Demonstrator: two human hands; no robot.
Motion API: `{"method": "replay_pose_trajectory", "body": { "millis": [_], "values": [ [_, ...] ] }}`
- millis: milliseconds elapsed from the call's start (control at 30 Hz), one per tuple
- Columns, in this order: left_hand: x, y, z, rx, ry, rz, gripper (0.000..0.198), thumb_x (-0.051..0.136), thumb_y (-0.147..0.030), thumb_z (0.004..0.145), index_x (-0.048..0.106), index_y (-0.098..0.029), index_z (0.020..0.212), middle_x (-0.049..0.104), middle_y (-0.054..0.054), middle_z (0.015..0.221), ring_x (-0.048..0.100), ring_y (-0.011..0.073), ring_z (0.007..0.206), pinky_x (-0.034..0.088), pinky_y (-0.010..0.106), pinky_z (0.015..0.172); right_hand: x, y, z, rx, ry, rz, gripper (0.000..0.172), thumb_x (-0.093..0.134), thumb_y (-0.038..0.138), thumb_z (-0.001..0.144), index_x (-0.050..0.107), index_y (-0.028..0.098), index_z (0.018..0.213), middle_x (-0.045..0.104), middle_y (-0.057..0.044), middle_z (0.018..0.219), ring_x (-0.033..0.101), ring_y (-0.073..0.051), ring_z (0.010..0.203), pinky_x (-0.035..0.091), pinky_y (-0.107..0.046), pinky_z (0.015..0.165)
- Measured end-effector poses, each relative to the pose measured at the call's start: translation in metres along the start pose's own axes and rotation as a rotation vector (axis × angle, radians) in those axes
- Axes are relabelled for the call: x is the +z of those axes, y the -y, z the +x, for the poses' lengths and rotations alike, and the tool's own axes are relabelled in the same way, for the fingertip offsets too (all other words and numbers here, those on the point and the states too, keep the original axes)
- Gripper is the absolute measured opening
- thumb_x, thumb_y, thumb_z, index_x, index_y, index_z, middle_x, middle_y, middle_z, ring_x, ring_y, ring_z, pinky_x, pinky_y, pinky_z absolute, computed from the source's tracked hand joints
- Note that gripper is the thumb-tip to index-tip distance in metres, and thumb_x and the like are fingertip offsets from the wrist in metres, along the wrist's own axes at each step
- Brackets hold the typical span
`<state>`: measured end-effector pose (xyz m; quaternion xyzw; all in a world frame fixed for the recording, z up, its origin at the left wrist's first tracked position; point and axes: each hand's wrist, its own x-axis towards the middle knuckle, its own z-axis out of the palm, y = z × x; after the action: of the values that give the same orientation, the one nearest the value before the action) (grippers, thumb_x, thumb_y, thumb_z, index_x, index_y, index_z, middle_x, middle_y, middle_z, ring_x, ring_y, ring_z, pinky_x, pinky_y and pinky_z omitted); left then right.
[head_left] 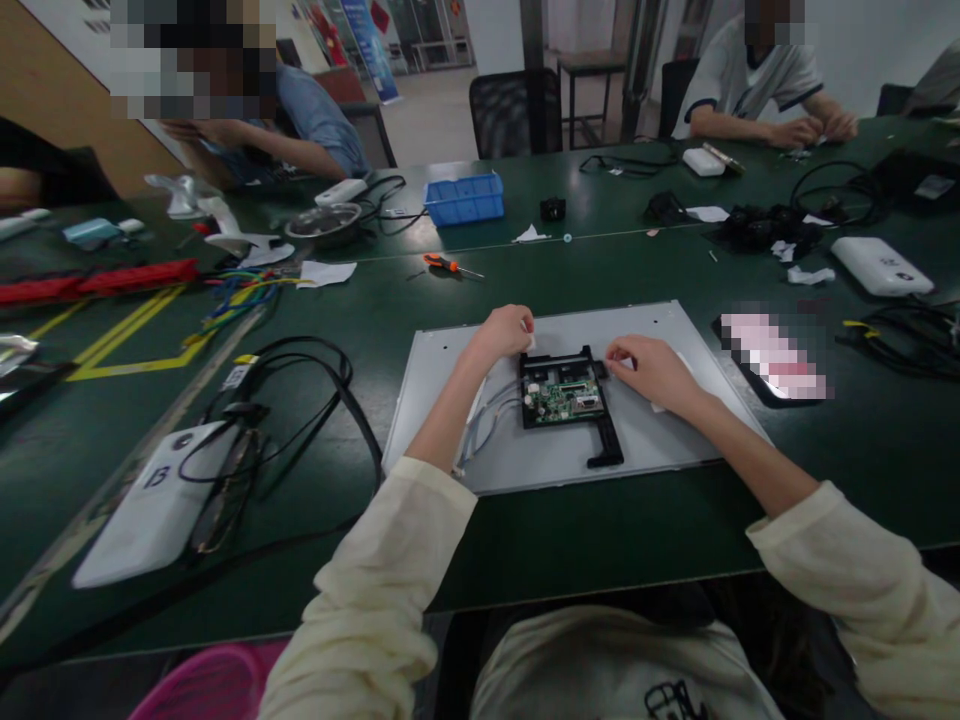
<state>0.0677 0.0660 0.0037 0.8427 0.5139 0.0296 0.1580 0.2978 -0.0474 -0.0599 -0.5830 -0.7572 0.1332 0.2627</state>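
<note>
A grey metal back panel [645, 440] lies flat on the dark green table in front of me. On its middle sits a black plastic frame [606, 432] holding a green circuit board [564, 392], with grey wires [491, 412] running off its left side. My left hand [504, 334] is curled at the frame's upper left corner, fingers pinched on a small white piece. My right hand [651, 368] rests at the frame's upper right corner, fingers bent and pressed together on something I cannot make out.
An orange-handled screwdriver [442, 263] lies beyond the panel, a blue plastic basket [465, 198] behind it. Black cables [300, 400] and a white device [150, 510] sit at left. Another white device [881, 265] and cables lie at right. Two other people work across the table.
</note>
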Motion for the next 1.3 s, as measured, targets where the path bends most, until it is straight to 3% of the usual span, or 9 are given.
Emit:
{"method": "replay_pose_trajectory", "body": {
  "millis": [233,433,633,967,1133,1300],
  "values": [
    [-0.015,0.001,-0.006,0.048,0.142,-0.309,0.026,0.056,-0.013,0.071,0.071,-0.012,0.092,0.072,0.005,0.08,0.067,0.0135,0.072,0.048,0.02,0.064,-0.001,0.001,0.0,0.001,0.006,-0.015,0.012,0.051,0.026,0.087,0.061,0.021,0.091,0.065,-0.006,0.09,0.058,-0.02,0.08,0.04,-0.031,0.072],
    [-0.006,-0.006,-0.003,0.021,0.126,-0.1,0.022,0.061,-0.012,0.064,0.075,-0.015,0.082,0.072,0.001,0.074,0.065,0.0151,0.075,0.048,0.02,0.071,-0.002,0.001,0.0,0.01,0.013,-0.023,0.012,0.051,0.026,0.087,0.061,0.021,0.091,0.065,-0.006,0.09,0.058,-0.02,0.079,0.04,-0.031,0.071],
    [-0.004,-0.01,-0.003,0.016,0.13,-0.045,0.019,0.065,-0.013,0.064,0.075,-0.017,0.08,0.071,0.0,0.073,0.064,0.0144,0.073,0.046,0.02,0.068,-0.001,0.0,0.0,0.005,0.014,-0.032,0.012,0.051,0.026,0.087,0.061,0.021,0.092,0.065,-0.006,0.09,0.058,-0.021,0.082,0.04,-0.031,0.073],
    [-0.002,-0.012,-0.003,-0.009,0.097,0.052,0.018,0.07,-0.017,0.066,0.072,-0.016,0.084,0.072,0.004,0.087,0.063,0.0154,0.078,0.045,0.02,0.067,-0.004,0.0,0.0,0.004,-0.011,0.031,0.014,0.052,0.026,0.087,0.064,0.021,0.091,0.068,-0.006,0.091,0.06,-0.021,0.082,0.042,-0.032,0.074],
    [-0.006,-0.015,-0.004,0.024,0.061,0.089,0.025,0.069,-0.018,0.068,0.07,-0.014,0.092,0.071,0.006,0.096,0.063,0.0171,0.084,0.045,0.021,0.071,-0.01,0.0,0.001,0.156,-0.128,0.163,0.019,0.056,0.035,0.084,0.067,0.02,0.089,0.07,-0.005,0.082,0.058,-0.016,0.062,0.043,-0.031,0.066],
    [-0.016,-0.024,-0.01,0.089,-0.01,0.077,0.025,0.064,-0.022,0.074,0.069,-0.012,0.096,0.07,0.008,0.097,0.063,0.0188,0.086,0.044,0.024,0.074,-0.009,0.003,0.002,0.275,-0.11,0.381,0.031,0.062,0.047,0.079,0.066,0.019,0.093,0.068,-0.004,0.074,0.054,-0.013,0.05,0.041,-0.028,0.053]
  ]
}}
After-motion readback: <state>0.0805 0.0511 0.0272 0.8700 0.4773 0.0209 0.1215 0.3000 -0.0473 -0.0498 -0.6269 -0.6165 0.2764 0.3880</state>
